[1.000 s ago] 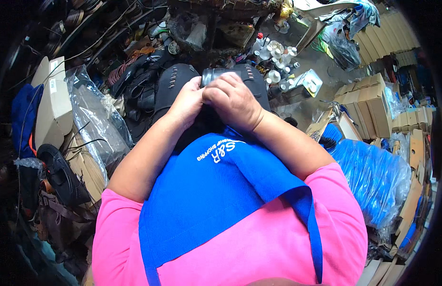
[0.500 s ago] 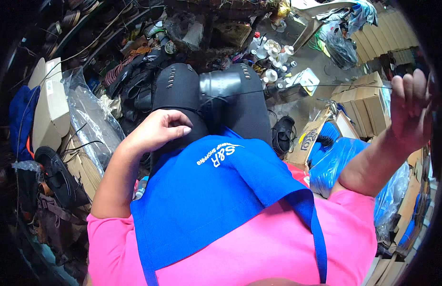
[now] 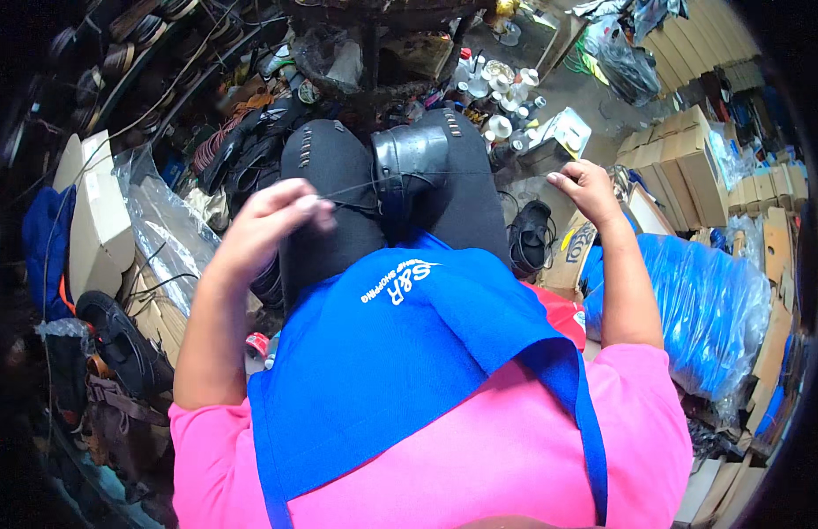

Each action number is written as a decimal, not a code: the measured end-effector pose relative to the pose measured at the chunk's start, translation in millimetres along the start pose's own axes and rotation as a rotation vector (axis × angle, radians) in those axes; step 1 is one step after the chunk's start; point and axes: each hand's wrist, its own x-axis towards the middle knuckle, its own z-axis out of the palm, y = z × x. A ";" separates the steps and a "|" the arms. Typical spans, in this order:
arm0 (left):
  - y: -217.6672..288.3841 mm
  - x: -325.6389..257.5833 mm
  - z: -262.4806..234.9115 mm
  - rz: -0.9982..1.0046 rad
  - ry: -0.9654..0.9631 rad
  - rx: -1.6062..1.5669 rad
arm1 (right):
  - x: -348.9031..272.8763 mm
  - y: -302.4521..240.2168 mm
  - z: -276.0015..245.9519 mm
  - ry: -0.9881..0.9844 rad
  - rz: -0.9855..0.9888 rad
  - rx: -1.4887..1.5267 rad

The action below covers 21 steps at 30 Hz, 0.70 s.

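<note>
Thread (image 3: 356,187) runs tight from your left hand (image 3: 266,225) across to the black shoe (image 3: 409,172), which sits clamped between your knees, on the lap in dark trousers (image 3: 325,189). Your left hand is closed, the fingertips pinching the thread end near the left knee. Your right hand (image 3: 590,189) is out to the right side, well apart from the shoe, with fingers curled as if they hold another strand; the strand there is too thin to see, so I cannot tell if this hand really grips something.

It looks to me like you are pulling a stitch tight. To do this well, I think you should pull both hands outward with equal force, so the seam closes evenly and the shoe does not twist. Keep the knees firm on the shoe, because it can slip when you pull. Draw the thread in line with the stitch hole, not upward, or it may cut the leather edge. Pull steady, not with a jerk, as a thin thread can snap.

The blue apron (image 3: 409,370) lies over your lap just below the shoe; mind that its fold does not catch the thread
</note>
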 end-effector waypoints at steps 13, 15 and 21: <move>98.7 -171.3 -101.1 -0.042 0.719 0.806 | 21.3 2.7 18.3 -0.085 0.017 0.037; 99.2 -187.5 -115.2 -0.038 0.834 0.639 | 20.7 9.0 20.6 -0.069 0.020 0.042; 74.0 -159.6 -126.6 0.666 0.440 -0.233 | 21.2 6.7 27.9 -0.054 -0.007 0.067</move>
